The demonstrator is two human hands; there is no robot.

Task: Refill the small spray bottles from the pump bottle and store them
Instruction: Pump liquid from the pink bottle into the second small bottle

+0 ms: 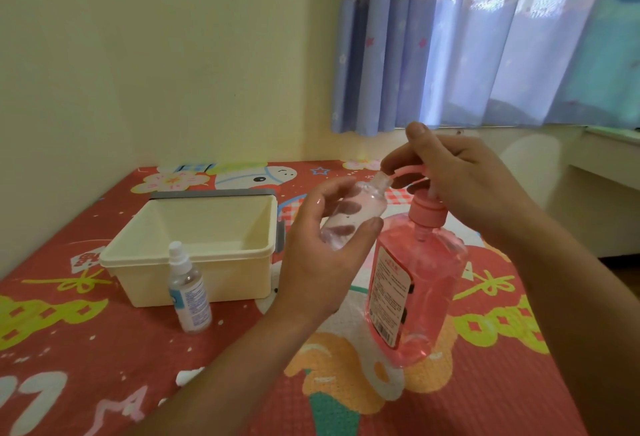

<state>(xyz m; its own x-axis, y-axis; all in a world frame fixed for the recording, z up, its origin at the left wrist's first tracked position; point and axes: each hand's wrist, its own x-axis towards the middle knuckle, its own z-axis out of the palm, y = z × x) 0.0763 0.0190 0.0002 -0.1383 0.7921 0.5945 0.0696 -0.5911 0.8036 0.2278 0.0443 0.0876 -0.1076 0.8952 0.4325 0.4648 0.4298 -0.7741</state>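
My left hand [323, 252] holds a small clear bottle [360, 208] with no cap, tilted so its open neck meets the nozzle of the pink pump bottle [415, 283]. My right hand [460, 179] rests on the pink pump head, fingers curled over it. The pump bottle stands upright on the mat and is full of pink liquid. A second small spray bottle [188, 290] with its white sprayer on stands upright at the left, in front of the cream storage bin [194, 264].
The cream bin is open with nothing visible inside. A small white piece [189, 376] lies on the colourful red mat [104, 349] near my left forearm. A wall rises behind, with curtains at the back right and a white ledge at the right.
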